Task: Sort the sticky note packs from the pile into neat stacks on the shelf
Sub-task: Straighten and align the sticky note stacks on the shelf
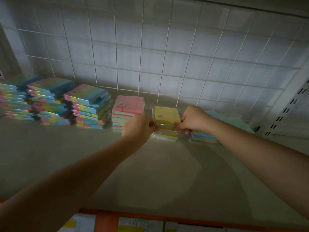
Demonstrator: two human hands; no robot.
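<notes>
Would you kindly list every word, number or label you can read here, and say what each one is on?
None can be read.
Small round label on the pink-topped stack: too blurred.
Lines of small print on the yellow pack held between the left hand and right hand: too small.
Shelf-edge tags: blurred.

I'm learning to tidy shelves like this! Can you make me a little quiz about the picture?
1. True or false: both hands hold the yellow-topped stack.
2. What colour is the top of the stack just left of the left hand?
3. The blue-topped stack sits: A) left of all stacks, B) under the right hand and forearm, C) on the floor.

Key: 1 true; 2 pink; 3 B.
</notes>
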